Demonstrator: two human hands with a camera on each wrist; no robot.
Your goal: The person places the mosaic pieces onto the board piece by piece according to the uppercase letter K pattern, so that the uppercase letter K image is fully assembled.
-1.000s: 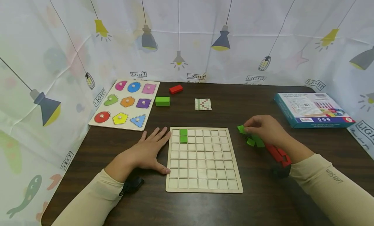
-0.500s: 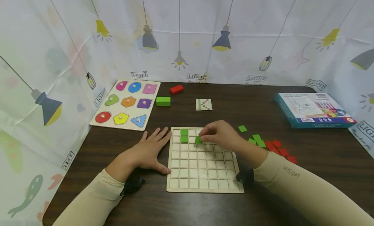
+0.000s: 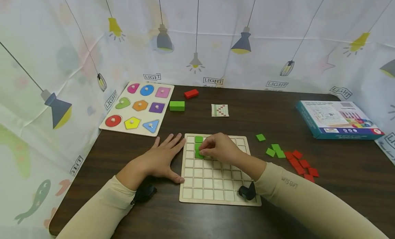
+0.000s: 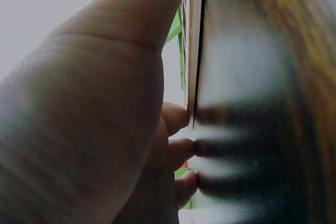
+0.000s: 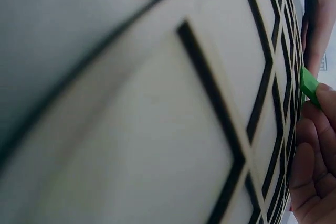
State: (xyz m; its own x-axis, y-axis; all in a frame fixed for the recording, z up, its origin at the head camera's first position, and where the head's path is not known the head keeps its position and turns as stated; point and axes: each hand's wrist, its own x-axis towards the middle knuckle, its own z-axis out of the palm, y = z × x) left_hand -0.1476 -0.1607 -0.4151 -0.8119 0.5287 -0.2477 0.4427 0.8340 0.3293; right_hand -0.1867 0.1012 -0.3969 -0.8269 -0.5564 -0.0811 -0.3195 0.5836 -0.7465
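A wooden grid board [image 3: 216, 183] lies on the dark table in the head view. Two green square tiles, the upper one [image 3: 199, 139] plainly seen, sit in its second column. Just below them my right hand [image 3: 223, 149] pinches another green tile [image 3: 199, 154] between thumb and fingers, at the third row of that column. The right wrist view shows this pinched tile [image 5: 310, 85] tilted against the board. My left hand [image 3: 160, 160] lies spread on the table, fingers straight, its thumb and fingertips at the board's left edge.
Loose green tiles [image 3: 275, 150] and red tiles [image 3: 300, 163] lie right of the board. Behind it are a small pattern card [image 3: 220, 110], a green block [image 3: 177, 106] and a red block [image 3: 191, 93]. A shape puzzle [image 3: 135, 108] lies back left, a flat box [image 3: 339, 119] back right.
My right hand has picked up a green tile from the loose ones and carried it left to the board's second column. The left hand keeps its place. The head view has shifted slightly.
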